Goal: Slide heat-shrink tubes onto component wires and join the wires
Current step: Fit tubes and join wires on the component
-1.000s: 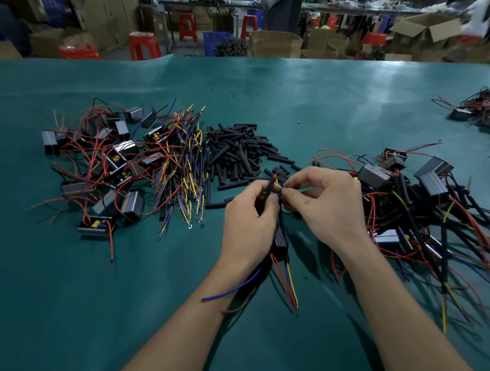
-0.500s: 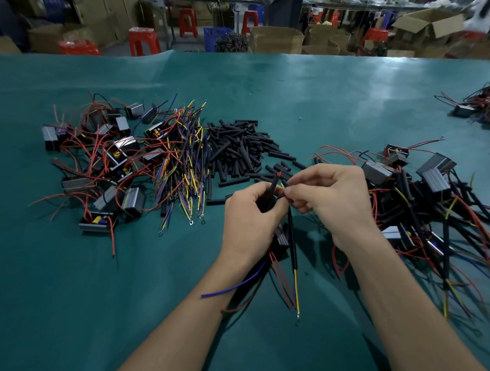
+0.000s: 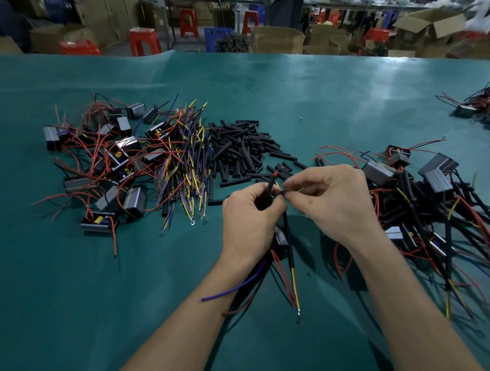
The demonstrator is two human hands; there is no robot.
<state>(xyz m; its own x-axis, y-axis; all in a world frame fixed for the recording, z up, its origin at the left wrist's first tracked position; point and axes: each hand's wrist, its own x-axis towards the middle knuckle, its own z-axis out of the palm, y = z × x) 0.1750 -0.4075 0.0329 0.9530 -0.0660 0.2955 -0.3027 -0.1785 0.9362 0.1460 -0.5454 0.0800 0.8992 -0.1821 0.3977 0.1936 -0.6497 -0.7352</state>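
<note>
Fingers of our left hand [image 3: 249, 216] curl tight around a black tube [image 3: 268, 188] with a red wire tip, and our right hand [image 3: 332, 201] pinches a thin wire beside it. Both hands sit mid-table; the pile of tubes [image 3: 240, 149] lies at eleven o'clock from them.

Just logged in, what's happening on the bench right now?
A person is working wires at a green table. The left hand grips a black sleeved wire with a red tip and a small component whose wires hang below. The right hand pinches wire ends beside the left fingertips. A pile of black heat-shrink tubes lies just beyond, with untouched components to the left and sleeved ones to the right.
</note>
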